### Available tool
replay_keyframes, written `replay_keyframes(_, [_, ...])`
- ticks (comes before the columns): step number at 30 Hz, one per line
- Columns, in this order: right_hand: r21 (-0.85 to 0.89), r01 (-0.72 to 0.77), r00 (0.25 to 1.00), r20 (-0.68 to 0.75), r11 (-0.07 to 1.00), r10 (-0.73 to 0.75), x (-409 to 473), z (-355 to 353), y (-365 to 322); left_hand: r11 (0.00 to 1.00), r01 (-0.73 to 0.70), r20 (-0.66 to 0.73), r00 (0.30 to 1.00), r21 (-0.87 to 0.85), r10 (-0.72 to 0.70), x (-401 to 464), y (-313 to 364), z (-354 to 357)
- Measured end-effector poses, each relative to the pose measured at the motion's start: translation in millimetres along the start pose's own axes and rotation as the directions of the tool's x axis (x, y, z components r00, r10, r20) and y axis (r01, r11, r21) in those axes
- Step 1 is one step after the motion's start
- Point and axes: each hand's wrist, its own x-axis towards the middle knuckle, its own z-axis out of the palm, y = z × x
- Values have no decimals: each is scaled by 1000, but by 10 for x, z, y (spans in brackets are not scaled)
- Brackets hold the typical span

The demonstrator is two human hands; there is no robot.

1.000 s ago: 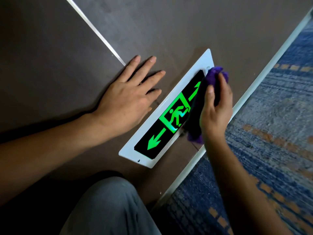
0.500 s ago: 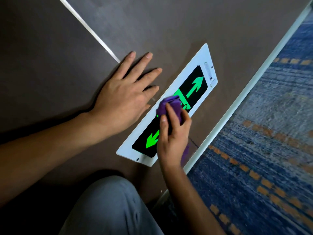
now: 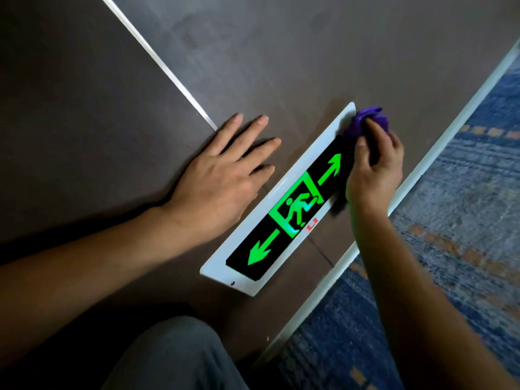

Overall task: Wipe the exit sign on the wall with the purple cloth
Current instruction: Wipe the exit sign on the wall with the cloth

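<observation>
Right hand [image 3: 371,175] grips the bunched cloth [image 3: 365,122] on the far end of the sign [image 3: 281,192], low on the wall [image 3: 281,52], left hand [image 3: 222,175] spread flat beside it; wiping looks underway, the near arrow end likely still to do.

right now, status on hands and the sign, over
Left hand flat on wall, open. Right hand grips purple cloth at far end of exit sign. Nothing in the way.
</observation>
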Motion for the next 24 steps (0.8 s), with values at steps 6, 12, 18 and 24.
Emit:
replay_keyframes(6, [-16, 21, 998, 59, 1000, -20, -412, 195, 163, 1000, 0, -11, 1000, -27, 0, -9, 1, 6])
replay_keyframes(12, [13, -25, 996, 92, 1000, 23, -1057, 251, 136, 1000, 7, -66, 998, -28, -9, 6, 11, 33])
replay_keyframes(18, [57, 0, 994, 107, 998, -6, -1656, 274, 17, 999, -34, -86, 996, -18, 33, -59, -23, 92])
replay_keyframes(24, [113, -12, 992, 129, 993, -3, -2165, 285, 75, 999, -30, -83, 996, -20, 28, -399, -21, 47])
